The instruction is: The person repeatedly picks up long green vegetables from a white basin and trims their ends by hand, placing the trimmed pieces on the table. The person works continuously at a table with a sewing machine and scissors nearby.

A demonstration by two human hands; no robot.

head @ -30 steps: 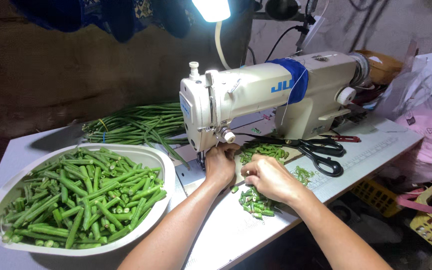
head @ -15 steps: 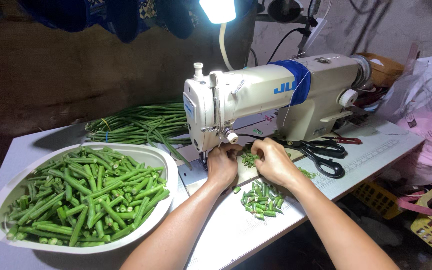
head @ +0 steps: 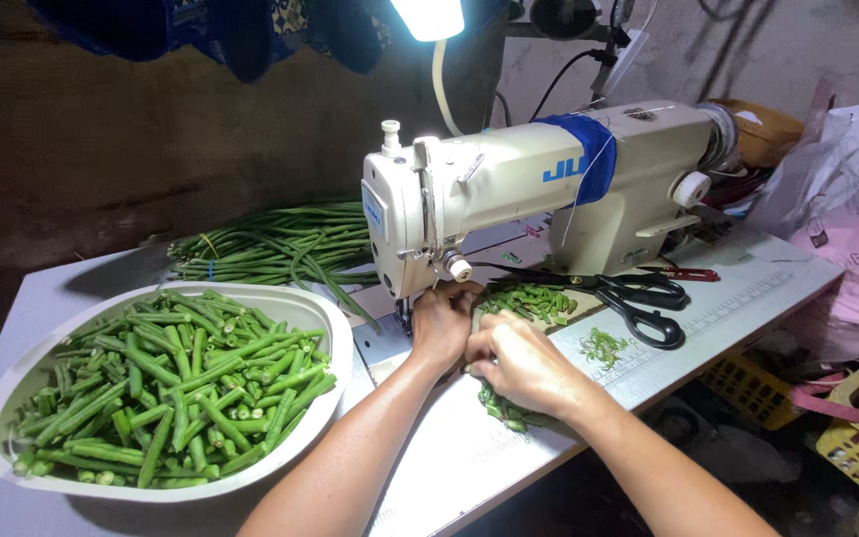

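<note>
Right hand (head: 524, 363) returned over ridged bean pieces (head: 504, 408).

Left hand (head: 441, 323) and right hand (head: 519, 363) on cut beans (head: 529, 298), sewing machine (head: 539, 194), bowl (head: 335, 328) beside

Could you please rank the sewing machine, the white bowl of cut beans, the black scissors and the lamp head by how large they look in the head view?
1. Sewing machine and white bowl: alike; the bowl is nearer.
2. Black scissors.
3. Lamp head, partly cropped.
</note>
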